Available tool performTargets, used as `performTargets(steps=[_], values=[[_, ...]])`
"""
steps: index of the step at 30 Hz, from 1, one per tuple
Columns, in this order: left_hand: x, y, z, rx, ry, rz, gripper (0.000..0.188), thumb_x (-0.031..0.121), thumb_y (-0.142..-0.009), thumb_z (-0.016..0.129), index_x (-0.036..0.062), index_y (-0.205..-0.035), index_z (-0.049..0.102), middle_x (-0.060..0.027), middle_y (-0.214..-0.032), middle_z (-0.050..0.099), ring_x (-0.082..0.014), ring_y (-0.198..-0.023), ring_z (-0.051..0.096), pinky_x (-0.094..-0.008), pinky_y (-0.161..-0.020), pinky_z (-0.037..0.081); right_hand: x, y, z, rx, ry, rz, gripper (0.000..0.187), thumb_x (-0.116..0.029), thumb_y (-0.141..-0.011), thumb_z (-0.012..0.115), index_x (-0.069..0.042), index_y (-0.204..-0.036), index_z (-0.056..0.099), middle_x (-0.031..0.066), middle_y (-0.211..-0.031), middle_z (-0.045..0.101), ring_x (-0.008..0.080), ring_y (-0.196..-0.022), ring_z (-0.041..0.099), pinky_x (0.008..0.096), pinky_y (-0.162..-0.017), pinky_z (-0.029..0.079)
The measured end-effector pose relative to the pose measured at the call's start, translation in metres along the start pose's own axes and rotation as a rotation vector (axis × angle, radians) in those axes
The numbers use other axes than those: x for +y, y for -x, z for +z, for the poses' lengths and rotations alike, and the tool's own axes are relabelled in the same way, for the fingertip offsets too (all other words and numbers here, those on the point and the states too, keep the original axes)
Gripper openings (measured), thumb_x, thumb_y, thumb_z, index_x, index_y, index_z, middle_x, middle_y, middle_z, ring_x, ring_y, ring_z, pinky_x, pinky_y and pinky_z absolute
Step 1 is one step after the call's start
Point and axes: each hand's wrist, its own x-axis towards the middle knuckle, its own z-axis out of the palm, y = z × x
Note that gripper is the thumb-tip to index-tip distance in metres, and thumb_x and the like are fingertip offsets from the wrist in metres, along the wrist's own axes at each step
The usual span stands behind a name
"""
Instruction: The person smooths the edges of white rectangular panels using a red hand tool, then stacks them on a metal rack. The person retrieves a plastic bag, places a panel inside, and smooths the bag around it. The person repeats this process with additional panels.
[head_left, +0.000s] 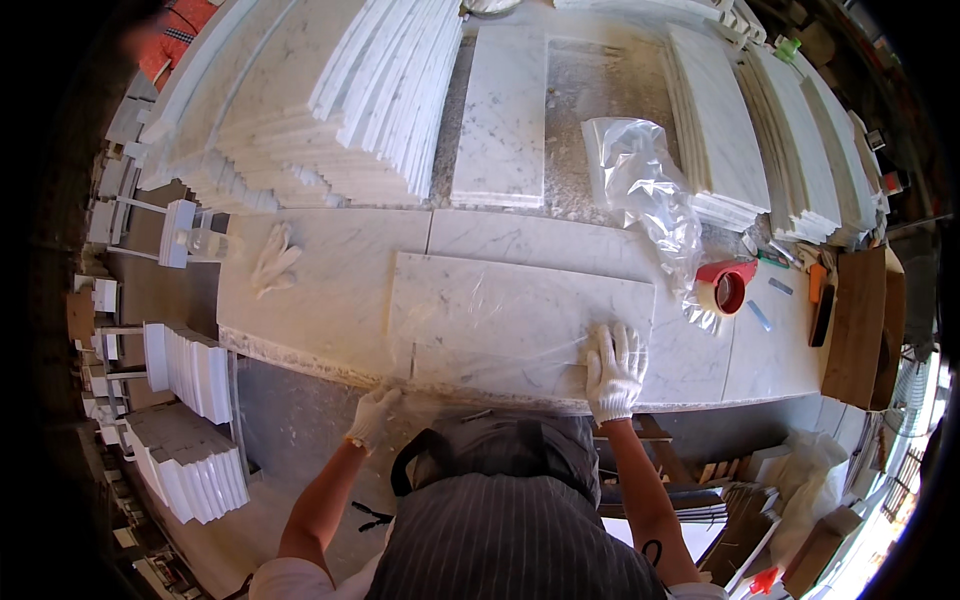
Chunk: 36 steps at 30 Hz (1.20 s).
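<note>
Head view, and from where I stand the far left holds a pile of pale slabs (182, 462), well out to the left of the left fingers and lower down. A clear bottle (208, 244) sits further off, beyond the left fingers and leftward. Next, an unworn white glove (275, 262) lies limp on the stone-topped bench (335, 290), past the left fingertips and to their left. Tall rows of marble slabs (330, 110) stand straight ahead of those fingers, at the back.

Now the left hand (372, 415), in a white glove: it is at the bench's front edge, fingers bunched, though I can't tell whether they pinch anything. Ahead of it and rightward lies the grey-veined marble piece (520, 315), flat between the two hands, with what looks like clear film (478, 290) glinting on its face.

At that piece's right end rests the gloved right hand (615, 375), palm down, fingers slightly apart and gripping nothing. Beyond its fingertips sprawls crumpled clear plastic (645, 190); to their right sits a red tape dispenser (735, 280). Furthest right of those fingers come an orange-handled tool (818, 288) and a brown box (858, 320).
</note>
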Motion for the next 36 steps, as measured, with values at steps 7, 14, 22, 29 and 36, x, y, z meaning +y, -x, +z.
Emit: performTargets(steps=[7,14,22,29,36], values=[[-0.03,-0.031,-0.014,0.017,-0.124,0.131,0.031,0.026,-0.093,0.064,0.004,-0.114,0.069,-0.0016,-0.091,0.068,-0.0108,-0.083,0.061,-0.0269,-0.076,0.047,-0.003,0.002,-0.004,-0.003,-0.03,-0.004,0.044,-0.031,-0.091,0.058,-0.013,-0.131,0.062,0.015,-0.139,0.053,0.0376,-0.131,0.046,0.0525,-0.114,0.028],[0.089,0.034,0.021,0.182,-1.341,0.312,0.026,0.027,-0.09,0.061,0.0039,-0.099,0.067,-0.0138,-0.092,0.069,-0.0305,-0.086,0.065,-0.0389,-0.077,0.051,0.0,0.001,-0.005,-0.04,-0.058,0.041,0.045,-0.03,-0.09,0.06,-0.014,-0.132,0.06,0.0135,-0.138,0.054,0.0372,-0.131,0.046,0.0521,-0.113,0.029],[0.134,-0.028,0.194,-0.082,-1.363,1.582,0.041,0.041,-0.089,0.063,0.0145,-0.12,0.064,-0.0099,-0.134,0.054,-0.0297,-0.129,0.045,-0.05,-0.112,0.031,0.004,-0.001,-0.005,0.04,-0.069,-0.022,0.044,-0.031,-0.088,0.062,-0.015,-0.129,0.062,0.0126,-0.135,0.056,0.0368,-0.127,0.049,0.052,-0.11,0.033],[0.123,-0.048,0.247,-0.198,-1.341,1.651,0.054,0.049,-0.088,0.061,0.024,-0.135,0.058,-0.0109,-0.147,0.045,-0.0332,-0.138,0.038,-0.0568,-0.114,0.024,0.056,-0.031,-0.014,0.065,-0.081,-0.006,0.048,-0.029,-0.087,0.066,-0.012,-0.131,0.06,0.0131,-0.138,0.054,0.036,-0.128,0.049,0.0498,-0.108,0.036],[0.123,-0.048,0.248,-0.193,-1.332,1.652,0.054,0.048,-0.088,0.061,0.0232,-0.135,0.057,-0.011,-0.146,0.047,-0.0342,-0.136,0.039,-0.0566,-0.114,0.025,0.07,-0.024,-0.013,0.232,-0.1,0.546,0.057,-0.039,-0.078,0.077,-0.011,-0.125,0.061,0.0169,-0.119,0.062,0.037,-0.11,0.057,0.0479,-0.095,0.044]])
